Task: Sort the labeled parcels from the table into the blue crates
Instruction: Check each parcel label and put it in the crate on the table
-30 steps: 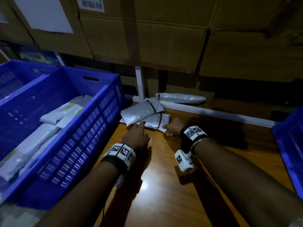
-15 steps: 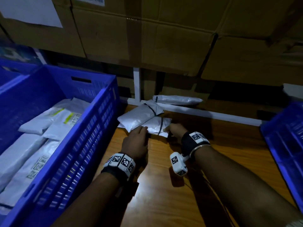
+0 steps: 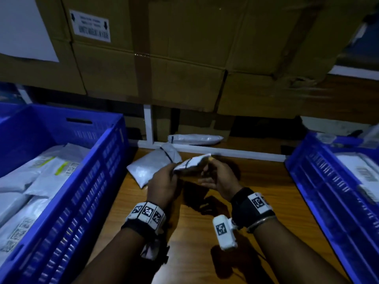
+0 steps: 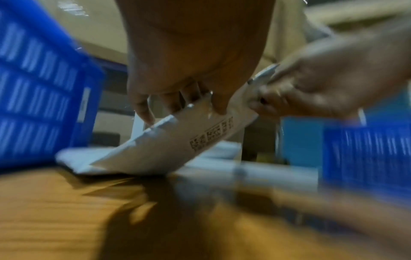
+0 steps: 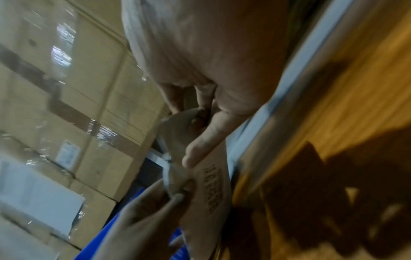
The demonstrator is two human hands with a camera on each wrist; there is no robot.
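Two hands are engaged on one white parcel [image 3: 191,165], which is held clear of the wooden table [image 3: 205,232], probably so that its printed codes can be read before a crate is chosen. Its near-left edge is pinched by the left hand [image 3: 164,184], fingers curled over it; its far end is pinched by the right hand [image 3: 218,177], thumb laid along the label side. Relative to this parcel, one blue crate [image 3: 98,181] stands to the left, another [image 3: 328,181] to the right, and a second grey parcel [image 3: 151,167] lies on the table just behind-left

Your held parcel [image 4: 177,140]: label codes blurred, unreadable. Left crate [image 3: 86,181], right crate [image 3: 328,191]: cut off by frame edges.
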